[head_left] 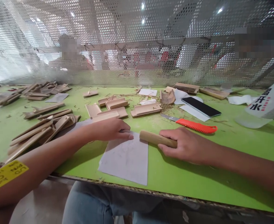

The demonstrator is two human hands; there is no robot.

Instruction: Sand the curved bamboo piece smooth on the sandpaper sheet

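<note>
My right hand [185,144] is closed around a short round wooden stick [151,137], whose blunt end points left over the edge of a paper sheet [127,161]. My left hand [112,129] rests at the top of that sheet, thumb stretched over the paper and apart from the curled fingers. Just beyond it lie several carved, trough-shaped bamboo pieces [146,109]. A red-handled utility knife [195,125], blade out and pointing left, lies on the green table behind my right hand.
Several split bamboo pieces [40,130] are heaped at the left, with another pile [43,90] farther back. A black phone [201,106] lies behind the knife. At the right stands a translucent bottle [262,102]. A perforated screen [127,46] closes off the table's back; people sit beyond it.
</note>
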